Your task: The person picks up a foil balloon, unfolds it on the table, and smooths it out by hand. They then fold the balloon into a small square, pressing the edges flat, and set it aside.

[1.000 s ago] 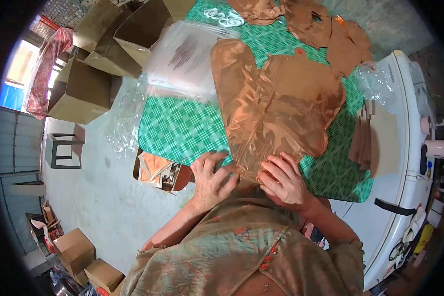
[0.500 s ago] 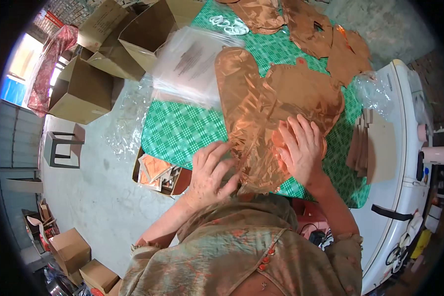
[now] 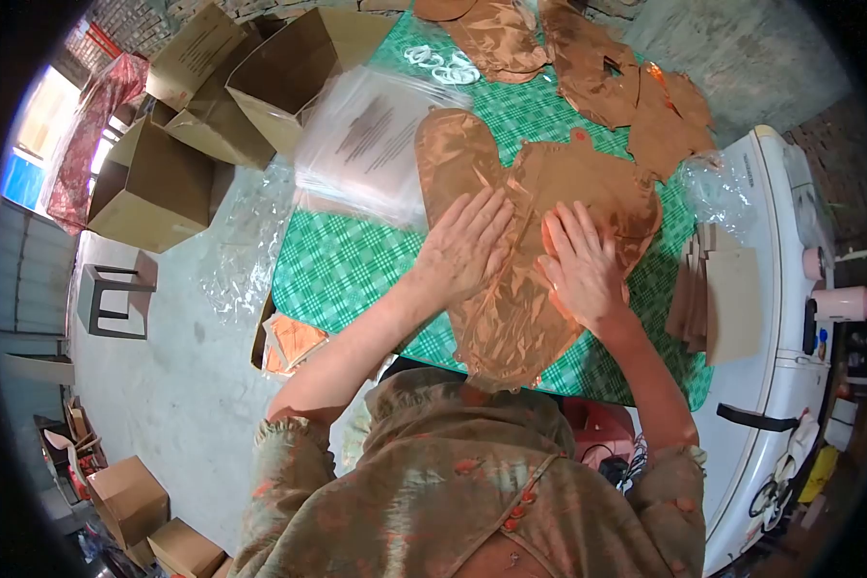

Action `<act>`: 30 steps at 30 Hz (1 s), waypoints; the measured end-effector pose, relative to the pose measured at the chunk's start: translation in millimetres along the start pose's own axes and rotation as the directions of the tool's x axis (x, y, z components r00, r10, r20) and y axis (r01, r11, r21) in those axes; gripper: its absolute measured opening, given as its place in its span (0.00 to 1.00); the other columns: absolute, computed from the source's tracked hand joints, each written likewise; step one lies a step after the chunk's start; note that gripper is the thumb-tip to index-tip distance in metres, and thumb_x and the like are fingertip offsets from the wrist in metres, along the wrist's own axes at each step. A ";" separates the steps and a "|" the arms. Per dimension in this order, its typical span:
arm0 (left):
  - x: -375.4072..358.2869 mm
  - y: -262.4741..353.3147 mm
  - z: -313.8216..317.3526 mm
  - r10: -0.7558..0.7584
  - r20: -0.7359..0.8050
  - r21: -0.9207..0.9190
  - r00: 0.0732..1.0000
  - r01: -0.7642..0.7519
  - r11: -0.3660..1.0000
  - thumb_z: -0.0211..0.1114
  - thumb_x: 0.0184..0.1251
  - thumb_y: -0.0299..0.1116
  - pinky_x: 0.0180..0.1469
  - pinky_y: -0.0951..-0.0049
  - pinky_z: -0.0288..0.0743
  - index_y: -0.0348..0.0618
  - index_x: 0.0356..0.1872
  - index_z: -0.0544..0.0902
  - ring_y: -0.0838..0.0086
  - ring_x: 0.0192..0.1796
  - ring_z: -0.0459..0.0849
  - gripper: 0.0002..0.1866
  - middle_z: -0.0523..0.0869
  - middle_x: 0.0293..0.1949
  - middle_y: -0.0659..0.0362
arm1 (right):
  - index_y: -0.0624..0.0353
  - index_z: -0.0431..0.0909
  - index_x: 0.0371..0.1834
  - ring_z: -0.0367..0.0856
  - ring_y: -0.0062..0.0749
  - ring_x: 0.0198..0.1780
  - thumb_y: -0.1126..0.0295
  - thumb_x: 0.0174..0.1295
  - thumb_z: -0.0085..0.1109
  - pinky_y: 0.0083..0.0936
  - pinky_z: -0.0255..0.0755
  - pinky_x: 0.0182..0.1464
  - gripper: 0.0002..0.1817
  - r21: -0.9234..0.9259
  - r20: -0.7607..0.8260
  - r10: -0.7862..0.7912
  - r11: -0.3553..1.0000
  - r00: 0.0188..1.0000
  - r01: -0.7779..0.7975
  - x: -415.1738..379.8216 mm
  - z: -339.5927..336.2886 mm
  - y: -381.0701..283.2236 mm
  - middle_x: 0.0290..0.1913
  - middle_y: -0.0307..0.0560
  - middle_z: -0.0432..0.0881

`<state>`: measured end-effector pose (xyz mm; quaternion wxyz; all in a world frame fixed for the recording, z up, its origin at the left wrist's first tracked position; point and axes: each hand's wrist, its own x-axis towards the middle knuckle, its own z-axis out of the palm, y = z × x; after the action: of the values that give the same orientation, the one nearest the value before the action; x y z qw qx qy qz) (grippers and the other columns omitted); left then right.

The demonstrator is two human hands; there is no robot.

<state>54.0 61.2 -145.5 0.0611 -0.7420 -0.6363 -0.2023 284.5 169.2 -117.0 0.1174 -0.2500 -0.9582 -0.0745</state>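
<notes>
From my remote seat I see my left hand (image 3: 465,246) and my right hand (image 3: 584,270) laid palm-down on the flat, copper-coloured foil balloon (image 3: 559,173), the fingers of both stretched out and slightly apart, with a crinkled strip of foil running between them. The balloon reaches past the fingertips and back below the wrists on the green checked tablecloth (image 3: 332,255) (that foil is quite shiny). Left of the left fingers lie clear plastic bags (image 3: 380,140), beyond both hands more copper foil pieces (image 3: 496,43), and right of the right fingers cardboard sheets (image 3: 732,299).
</notes>
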 end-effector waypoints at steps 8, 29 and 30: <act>-1.0 1.5 -3.9 -0.002 -0.018 -0.022 1.000 0.002 1.000 0.59 0.80 0.44 0.87 0.53 0.53 0.35 0.79 0.72 0.59 0.84 0.66 0.33 0.72 0.81 0.49 | 0.54 0.66 0.84 0.57 0.47 0.86 0.53 0.78 0.58 0.61 0.53 0.84 0.35 0.040 0.083 -0.011 0.999 0.996 0.007 16.6 2.7 -5.8 0.85 0.47 0.64; 0.5 1.7 -13.5 -0.020 -0.012 -0.128 1.000 0.018 0.992 0.56 0.82 0.38 0.86 0.50 0.54 0.36 0.83 0.64 0.56 0.84 0.66 0.34 0.70 0.81 0.48 | 0.47 0.73 0.79 0.61 0.50 0.83 0.61 0.72 0.66 0.55 0.63 0.74 0.32 0.101 0.008 -0.059 0.993 0.998 0.057 50.3 -7.0 -0.8 0.82 0.51 0.66; 0.9 2.3 -14.3 -0.023 -0.016 -0.134 1.000 0.021 0.991 0.56 0.82 0.38 0.86 0.50 0.54 0.35 0.83 0.64 0.55 0.84 0.66 0.34 0.71 0.81 0.48 | 0.47 0.73 0.79 0.61 0.50 0.83 0.62 0.72 0.66 0.54 0.63 0.75 0.31 0.094 0.013 -0.067 0.993 0.998 0.065 55.3 -2.7 -0.3 0.82 0.51 0.65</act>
<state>53.1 56.7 -131.7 0.0146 -0.7355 -0.6289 -0.2514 238.0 193.9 -99.9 0.1186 -0.2130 -0.9693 -0.0313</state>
